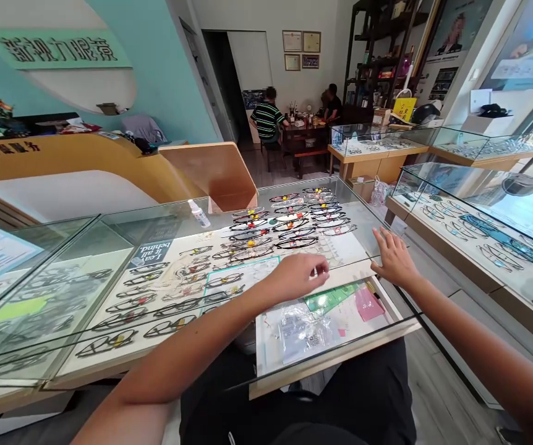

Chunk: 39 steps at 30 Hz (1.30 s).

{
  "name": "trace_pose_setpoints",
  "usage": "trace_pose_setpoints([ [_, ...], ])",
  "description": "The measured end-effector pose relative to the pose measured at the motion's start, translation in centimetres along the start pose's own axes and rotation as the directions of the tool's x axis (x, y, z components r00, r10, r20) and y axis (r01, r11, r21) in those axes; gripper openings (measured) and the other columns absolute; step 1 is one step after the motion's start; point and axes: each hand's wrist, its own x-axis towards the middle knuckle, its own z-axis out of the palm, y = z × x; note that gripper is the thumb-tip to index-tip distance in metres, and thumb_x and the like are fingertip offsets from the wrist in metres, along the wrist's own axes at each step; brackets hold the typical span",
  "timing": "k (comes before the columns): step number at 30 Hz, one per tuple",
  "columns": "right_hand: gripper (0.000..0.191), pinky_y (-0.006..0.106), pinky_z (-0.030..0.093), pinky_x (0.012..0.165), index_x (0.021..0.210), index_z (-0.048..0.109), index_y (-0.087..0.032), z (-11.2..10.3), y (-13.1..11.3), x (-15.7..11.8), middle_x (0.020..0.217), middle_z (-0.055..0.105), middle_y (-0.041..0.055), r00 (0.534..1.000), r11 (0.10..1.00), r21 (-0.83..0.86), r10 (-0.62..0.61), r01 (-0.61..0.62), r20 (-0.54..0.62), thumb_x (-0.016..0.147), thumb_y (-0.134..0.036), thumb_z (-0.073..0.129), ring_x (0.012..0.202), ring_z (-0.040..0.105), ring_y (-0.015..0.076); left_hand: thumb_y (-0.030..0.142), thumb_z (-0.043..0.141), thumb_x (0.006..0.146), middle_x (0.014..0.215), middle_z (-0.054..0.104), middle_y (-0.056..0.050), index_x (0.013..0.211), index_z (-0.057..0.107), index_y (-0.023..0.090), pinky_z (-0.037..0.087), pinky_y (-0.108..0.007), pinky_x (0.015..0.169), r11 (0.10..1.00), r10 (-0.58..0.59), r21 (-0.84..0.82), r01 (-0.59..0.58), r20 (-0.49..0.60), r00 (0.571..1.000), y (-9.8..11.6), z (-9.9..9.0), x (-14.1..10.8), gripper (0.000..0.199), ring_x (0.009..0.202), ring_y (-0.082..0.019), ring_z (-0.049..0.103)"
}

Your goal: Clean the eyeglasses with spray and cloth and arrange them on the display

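Across the glass display counter (pixel 363 211), eyeglasses (pixel 295 234) already lie in rows; the drawer (pixel 336 358) remains unshut, left hand (pixel 300 275) half-curled, its hold unclear, right hand (pixel 394 258) spread.

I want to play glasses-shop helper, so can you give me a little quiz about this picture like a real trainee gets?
1. What sits on top of the glass case?
A) a teapot
B) a white bottle
C) an apple
2. True or false: the drawer with the pink paper in it is pushed fully shut.
3. Which is nearer the bottle: the left hand or the right hand?

Key:
1. B
2. False; the drawer is pulled out.
3. The left hand.
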Motion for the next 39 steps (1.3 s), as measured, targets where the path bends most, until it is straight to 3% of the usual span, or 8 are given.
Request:
trace_pose_setpoints([
  [4,0.099,0.06,0.038,0.124,0.175,0.016,-0.015,0.1,0.4,-1.4,0.172,0.038,0.0238,1.0,0.999,0.033,0.007,-0.007,0.0,0.091,-0.041,0.063,0.155,0.04,0.0437,0.027,0.06,0.099,0.107,0.079,-0.003,0.098,0.074,0.023,0.048,-0.036,0.085,0.984,0.049,0.175,-0.021,-0.155,0.987,-2.2,-0.5,6.6,0.014,0.101,-0.024,0.071],
  [8,0.094,0.06,0.037,0.126,0.173,0.024,-0.014,-0.2,0.8,-2.7,0.173,0.037,0.024,0.999,0.998,0.051,0.044,-0.045,0.016,0.092,-0.042,0.063,0.155,0.039,0.0447,0.029,0.062,0.101,0.116,0.078,-0.007,0.101,0.077,0.021,0.049,-0.04,0.095,0.944,0.044,0.33,0.026,-0.205,0.978,-4.3,0.0,12.2,0.017,0.114,-0.028,0.068],
  [14,0.092,0.06,0.035,0.127,0.172,0.025,-0.015,-0.6,0.8,-3.7,0.173,0.037,0.0235,0.994,0.989,0.106,0.096,-0.101,0.049,0.092,-0.042,0.063,0.156,0.038,0.0439,0.041,0.068,0.101,0.131,0.075,-0.009,0.113,0.079,0.022,0.047,-0.043,0.105,0.929,-0.034,0.353,0.111,-0.217,0.976,-5.6,1.5,16.8,0.024,0.123,-0.031,0.063],
  [25,0.086,0.06,0.037,0.123,0.169,0.03,-0.018,-0.3,1.3,-3.4,0.166,0.045,0.0231,0.989,0.98,0.138,0.139,-0.145,0.048,0.091,-0.041,0.06,0.152,0.042,0.0434,0.04,0.063,0.101,0.115,0.079,-0.01,0.102,0.085,0.025,0.045,-0.045,0.104,0.919,-0.108,0.358,0.163,-0.17,0.98,-6.9,2.3,19.4,0.026,0.117,-0.032,0.062],
  [35,0.082,0.063,0.039,0.118,0.166,0.035,-0.02,-0.9,1.3,-3.2,0.162,0.047,0.0232,0.99,0.975,0.169,0.14,-0.143,0.027,0.091,-0.042,0.06,0.148,0.044,0.045,0.028,0.066,0.098,0.103,0.08,-0.012,0.08,0.082,0.022,0.037,-0.052,0.106,0.933,-0.091,0.33,0.143,-0.169,0.981,-5.3,1.7,19.0,0.024,0.119,-0.035,0.057],
  [39,0.074,0.063,0.039,0.118,0.163,0.04,-0.021,-2.0,2.0,-3.0,0.162,0.046,0.0215,0.972,0.954,0.206,0.231,-0.219,-0.034,0.094,-0.043,0.057,0.147,0.042,0.0452,0.028,0.064,0.1,0.104,0.08,-0.011,0.081,0.08,0.022,0.036,-0.054,0.105,0.938,-0.076,0.318,0.135,-0.192,0.979,-3.9,1.2,18.5,0.026,0.121,-0.036,0.054],
])
